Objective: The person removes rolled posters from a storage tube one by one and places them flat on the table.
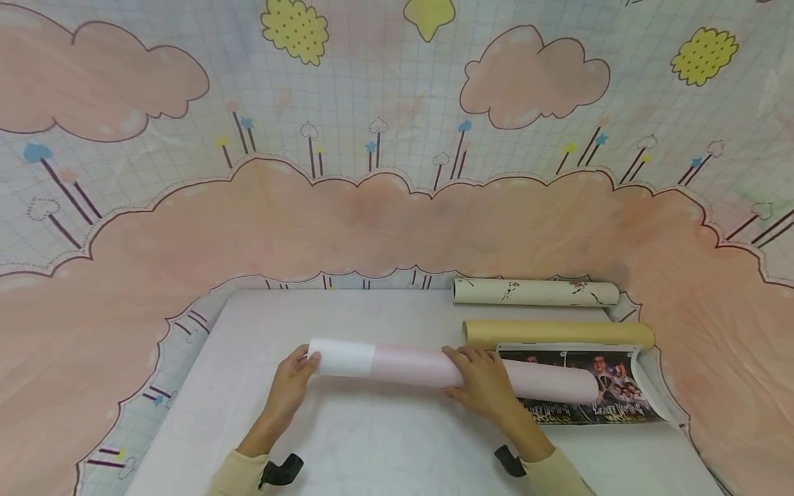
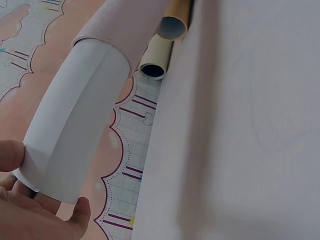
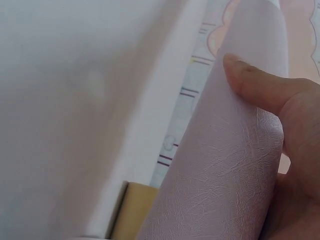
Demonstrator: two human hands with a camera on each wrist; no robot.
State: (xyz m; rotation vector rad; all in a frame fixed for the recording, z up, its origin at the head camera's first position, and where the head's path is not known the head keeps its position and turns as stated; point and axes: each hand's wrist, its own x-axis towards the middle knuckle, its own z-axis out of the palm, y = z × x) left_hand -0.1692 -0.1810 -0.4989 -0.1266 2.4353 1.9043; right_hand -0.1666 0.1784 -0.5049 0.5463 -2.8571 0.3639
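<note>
A pale pink textured wallpaper roll (image 1: 409,365) is held above the table, lying nearly level from left to right. Out of its left end sticks a white rolled paper (image 1: 340,358), which shows an overlapping edge along its length in the left wrist view. My left hand (image 1: 290,386) pinches the white paper's free end, thumb on the near side and fingers at the rim. With thumb and fingers round it, my right hand (image 1: 486,386) grips the pink roll near its middle. The pink roll's right end is over a dark printed poster (image 1: 623,375), hiding part of it.
Behind the poster lies a yellow-tan roll (image 1: 558,333). Farther back, at the table's rear edge, is a cream roll with a branch-and-flower print (image 1: 540,292). The white table (image 1: 372,441) is bordered by a patterned cloth backdrop (image 1: 397,227) at the back and sides.
</note>
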